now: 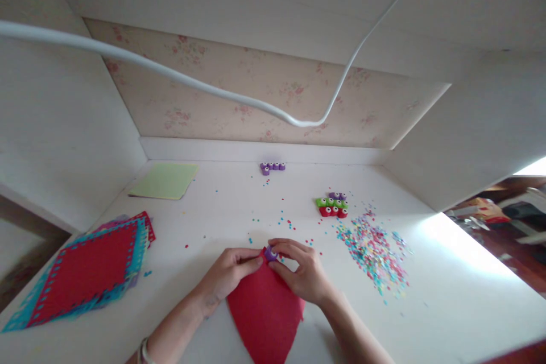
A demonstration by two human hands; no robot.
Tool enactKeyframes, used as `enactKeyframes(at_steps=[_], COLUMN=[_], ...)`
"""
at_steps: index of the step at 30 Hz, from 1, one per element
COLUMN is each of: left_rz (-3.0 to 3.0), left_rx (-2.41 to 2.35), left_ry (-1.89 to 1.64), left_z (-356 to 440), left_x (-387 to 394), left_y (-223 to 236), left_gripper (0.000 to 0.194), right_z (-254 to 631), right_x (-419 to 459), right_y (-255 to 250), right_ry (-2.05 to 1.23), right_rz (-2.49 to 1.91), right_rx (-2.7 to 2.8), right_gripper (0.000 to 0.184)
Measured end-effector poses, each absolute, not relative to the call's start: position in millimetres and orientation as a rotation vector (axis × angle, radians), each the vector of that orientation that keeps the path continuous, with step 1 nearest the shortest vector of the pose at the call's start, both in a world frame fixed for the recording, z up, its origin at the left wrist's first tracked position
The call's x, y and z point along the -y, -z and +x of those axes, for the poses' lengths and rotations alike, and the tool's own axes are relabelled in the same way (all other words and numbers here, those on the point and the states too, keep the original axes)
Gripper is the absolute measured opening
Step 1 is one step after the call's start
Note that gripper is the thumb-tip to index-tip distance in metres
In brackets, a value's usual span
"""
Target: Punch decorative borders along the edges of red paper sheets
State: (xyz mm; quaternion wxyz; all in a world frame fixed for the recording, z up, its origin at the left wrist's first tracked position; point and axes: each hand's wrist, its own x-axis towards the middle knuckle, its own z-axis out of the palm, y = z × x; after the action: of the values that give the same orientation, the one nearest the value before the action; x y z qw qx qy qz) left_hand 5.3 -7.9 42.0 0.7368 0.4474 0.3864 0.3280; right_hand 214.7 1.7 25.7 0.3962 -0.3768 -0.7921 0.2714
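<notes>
A red paper sheet (pixel 264 313) lies on the white desk (pixel 230 205) in front of me, one corner pointing away. My left hand (pixel 228 273) pinches the sheet near that far corner, fingers closed. My right hand (pixel 301 270) grips a small purple paper punch (pixel 270 252) set on the corner of the sheet, fingers curled around it.
A stack of punched sheets, red on top with blue and purple beneath (pixel 85 270), lies at the left. A pale green sheet (pixel 165 180) sits at the back left. Purple punches (pixel 272 167) and a cluster of green, red and purple punches (pixel 333 205) stand behind. A confetti pile (pixel 375 253) lies to the right. A white cable (pixel 294 119) hangs overhead.
</notes>
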Motion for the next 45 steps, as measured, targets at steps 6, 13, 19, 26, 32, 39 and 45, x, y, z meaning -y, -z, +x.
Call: enactKeyframes(at_steps=[6,13,19,26,32,39,45], left_rz=[1.078,1.084,1.109,1.088,1.065,1.119,1.147], left_rx=[-0.884,-0.889,-0.924,-0.926,-0.883,-0.912,-0.886], left_ry=[-0.699,-0.68,-0.695,-0.675,-0.672,-0.685,-0.683], left_z=[4.2,4.9,6.8,6.2,5.4,4.8,4.4], left_x=[8.1,7.5,7.0,6.1,5.4,5.3,6.1], left_y=[-40.7,-44.1,-44.1,-42.3,-41.1,-37.9,-38.2], left_gripper=[0.028,0.03,0.031,0.031,0.031,0.03,0.028], right_z=[212.8,214.3,215.6,220.4,220.2,216.9,217.3], right_x=[1.1,0.5,-0.2,1.6,1.4,2.0,0.8], right_y=[-32.0,-27.4,-22.8,-34.6,-25.4,-26.8,-30.8], right_ry=[-0.703,-0.76,-0.775,-0.864,-0.829,-0.92,-0.984], right_rz=[-0.949,-1.009,-1.047,-0.977,-1.001,-0.964,-0.962], right_rx=[2.042,2.018,1.963,2.019,1.995,1.97,1.977], right_gripper=[0.02,0.019,0.027,0.024,0.01,0.014,0.021])
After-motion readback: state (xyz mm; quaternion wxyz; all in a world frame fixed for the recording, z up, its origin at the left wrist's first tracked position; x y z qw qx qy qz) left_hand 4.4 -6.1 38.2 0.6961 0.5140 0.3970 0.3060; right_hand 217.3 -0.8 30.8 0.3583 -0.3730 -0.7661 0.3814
